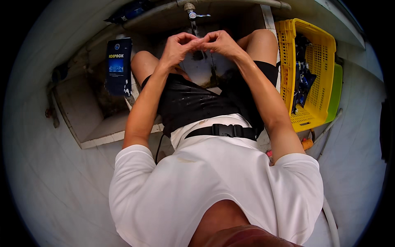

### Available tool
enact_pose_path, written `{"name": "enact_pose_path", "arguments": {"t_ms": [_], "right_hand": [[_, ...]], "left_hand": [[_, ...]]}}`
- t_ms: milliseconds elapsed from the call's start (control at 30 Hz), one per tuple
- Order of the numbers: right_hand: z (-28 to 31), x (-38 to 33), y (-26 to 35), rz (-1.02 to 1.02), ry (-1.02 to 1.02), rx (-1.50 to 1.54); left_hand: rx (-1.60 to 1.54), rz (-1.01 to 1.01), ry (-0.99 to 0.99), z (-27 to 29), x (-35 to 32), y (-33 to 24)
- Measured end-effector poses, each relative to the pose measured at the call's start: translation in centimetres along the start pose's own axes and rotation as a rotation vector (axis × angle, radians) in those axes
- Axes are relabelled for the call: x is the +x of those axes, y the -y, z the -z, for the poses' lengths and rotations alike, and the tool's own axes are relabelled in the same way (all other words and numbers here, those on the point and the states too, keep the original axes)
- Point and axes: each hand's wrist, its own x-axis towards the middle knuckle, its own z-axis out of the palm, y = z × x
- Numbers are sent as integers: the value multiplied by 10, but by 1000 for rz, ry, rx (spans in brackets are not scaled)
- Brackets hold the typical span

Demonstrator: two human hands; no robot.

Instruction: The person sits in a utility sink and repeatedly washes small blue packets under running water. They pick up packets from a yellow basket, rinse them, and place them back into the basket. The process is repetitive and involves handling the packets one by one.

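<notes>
My left hand (180, 48) and my right hand (221, 43) meet at the fingertips just in front of a metal tap (192, 15). The fingers of both are curled into a pinch. Whatever they pinch, if anything, is too small to make out. Below them, between my knees, lies a tiled basin (196, 71) with dark stains. To the left of my left hand, a flat dark blue ice pack (117, 80) rests on the ledge by my knee.
At the right stands a yellow plastic crate (325, 61) with several dark blue packs (303, 84) inside. Behind it shows a green container (337, 92). Another tiled basin (78, 103) is at the left. A pipe (230, 2) runs along the far wall, near another dark blue pack (129, 11).
</notes>
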Motion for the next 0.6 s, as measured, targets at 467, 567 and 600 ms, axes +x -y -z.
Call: {"name": "enact_pose_path", "arguments": {"t_ms": [467, 567, 600], "right_hand": [[0, 7, -39, -116, -93, 215], [-6, 11, -55, -51, -201, 295], [-8, 11, -57, -4, -212, 232]], "left_hand": [[-151, 310, 24, 6, 12, 44], [-158, 228, -24, 6, 17, 57], [-112, 211, -13, 6, 16, 58]]}}
